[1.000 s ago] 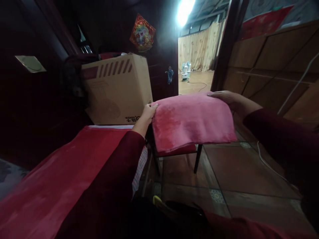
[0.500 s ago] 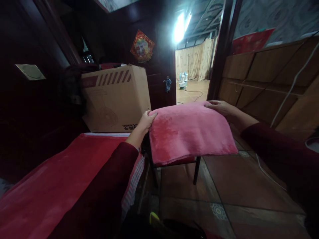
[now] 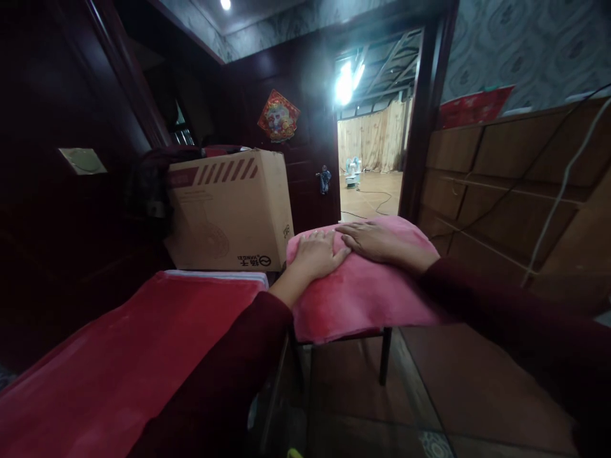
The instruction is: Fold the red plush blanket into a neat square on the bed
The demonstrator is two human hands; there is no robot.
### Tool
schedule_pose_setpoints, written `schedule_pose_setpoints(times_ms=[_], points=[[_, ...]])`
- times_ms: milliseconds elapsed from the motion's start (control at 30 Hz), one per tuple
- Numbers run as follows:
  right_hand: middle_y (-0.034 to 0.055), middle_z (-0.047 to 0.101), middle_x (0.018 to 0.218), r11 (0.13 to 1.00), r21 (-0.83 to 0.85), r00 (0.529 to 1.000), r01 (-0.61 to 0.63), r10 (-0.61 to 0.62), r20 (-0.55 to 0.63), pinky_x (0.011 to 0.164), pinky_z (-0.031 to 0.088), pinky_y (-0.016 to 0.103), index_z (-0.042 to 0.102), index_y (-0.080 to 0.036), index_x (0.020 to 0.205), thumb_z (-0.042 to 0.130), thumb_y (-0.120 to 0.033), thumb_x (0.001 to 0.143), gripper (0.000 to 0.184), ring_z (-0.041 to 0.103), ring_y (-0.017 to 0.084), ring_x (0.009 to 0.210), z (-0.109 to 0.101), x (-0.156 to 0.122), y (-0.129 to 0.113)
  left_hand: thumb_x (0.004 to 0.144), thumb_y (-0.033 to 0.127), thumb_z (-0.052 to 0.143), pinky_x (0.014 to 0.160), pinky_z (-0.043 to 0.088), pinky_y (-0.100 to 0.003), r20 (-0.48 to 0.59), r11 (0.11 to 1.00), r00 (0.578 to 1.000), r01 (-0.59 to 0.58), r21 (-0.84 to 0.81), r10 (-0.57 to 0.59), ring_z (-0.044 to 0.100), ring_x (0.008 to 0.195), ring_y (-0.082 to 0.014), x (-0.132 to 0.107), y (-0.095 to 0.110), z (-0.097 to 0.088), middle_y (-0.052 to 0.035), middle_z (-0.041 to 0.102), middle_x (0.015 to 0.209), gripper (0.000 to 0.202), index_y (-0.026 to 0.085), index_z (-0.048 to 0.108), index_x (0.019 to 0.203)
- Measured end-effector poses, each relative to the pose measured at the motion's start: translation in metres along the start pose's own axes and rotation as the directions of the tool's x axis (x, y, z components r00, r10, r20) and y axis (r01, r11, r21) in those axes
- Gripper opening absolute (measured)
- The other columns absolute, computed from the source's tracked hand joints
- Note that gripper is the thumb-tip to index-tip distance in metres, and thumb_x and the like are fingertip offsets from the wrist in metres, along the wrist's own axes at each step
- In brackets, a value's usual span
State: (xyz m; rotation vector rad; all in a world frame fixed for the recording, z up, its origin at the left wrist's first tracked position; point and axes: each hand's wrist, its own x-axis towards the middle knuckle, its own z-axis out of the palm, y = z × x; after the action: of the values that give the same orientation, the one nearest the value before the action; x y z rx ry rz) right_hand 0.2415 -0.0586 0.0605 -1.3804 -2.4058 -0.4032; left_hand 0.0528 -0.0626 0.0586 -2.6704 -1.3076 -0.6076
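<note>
A pink plush cloth (image 3: 353, 292) lies spread over a dark-legged stool or chair (image 3: 384, 362), its near edge hanging a little over the front. My left hand (image 3: 319, 254) rests flat on the cloth's far left part, fingers spread. Close beside it, my right hand (image 3: 372, 242) lies palm down near the far edge, fingers stretched toward the left. Neither hand grips the cloth. To the left, a stack of red plush cloth (image 3: 143, 331) with a pale layer under its far edge reaches toward me.
A large cardboard box (image 3: 224, 216) stands behind the red stack. Wooden drawers (image 3: 515, 159) line the right wall, with a white cord (image 3: 563, 178) hanging in front. Beyond the open doorway a fan (image 3: 352, 172) stands on the floor.
Both hands have let go of the cloth's far corners and moved inward, now lying flat on top of it. The view has tilted up slightly.
</note>
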Motion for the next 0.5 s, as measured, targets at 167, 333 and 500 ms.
schedule_pose_setpoints(times_ms=[167,333,500], points=[[0.0071,0.064,0.147,0.996,-0.016,0.995,-0.092,0.091,-0.044,0.12,0.04,0.048,0.066,-0.024,0.142,0.029,-0.05,0.107,0.057,0.057,0.028,0.138,0.017,-0.019,0.031,0.1,0.06,0.051,0.121,0.033,-0.056,-0.055,0.999,0.998,-0.023,-0.031,0.021,0.053,0.139,-0.04,-0.004,-0.007,0.015,-0.0234,0.061,0.146,0.068,0.01,0.058,0.145],[0.0061,0.065,0.145,0.957,0.034,0.954,-0.29,0.291,-0.065,0.121,0.039,0.052,0.068,-0.025,0.139,0.026,-0.057,0.106,0.062,0.055,0.03,0.14,0.024,-0.043,0.069,0.1,0.06,0.049,0.119,0.034,-0.058,-0.06,0.998,0.997,-0.048,-0.036,0.046,0.054,0.137,-0.0416,-0.003,-0.009,0.017,-0.0245,0.061,0.145,0.069,0.009,0.056,0.147],[0.0099,0.062,0.148,0.928,0.098,0.931,-0.36,0.364,-0.022,0.126,0.033,0.051,0.068,-0.019,0.14,0.026,-0.056,0.105,0.065,0.05,0.031,0.144,0.026,-0.048,0.076,0.099,0.062,0.052,0.123,0.032,-0.053,-0.048,0.992,0.995,-0.095,-0.082,0.091,0.05,0.143,-0.0364,-0.002,-0.014,0.012,-0.0184,0.057,0.153,0.068,0.017,0.053,0.151]])
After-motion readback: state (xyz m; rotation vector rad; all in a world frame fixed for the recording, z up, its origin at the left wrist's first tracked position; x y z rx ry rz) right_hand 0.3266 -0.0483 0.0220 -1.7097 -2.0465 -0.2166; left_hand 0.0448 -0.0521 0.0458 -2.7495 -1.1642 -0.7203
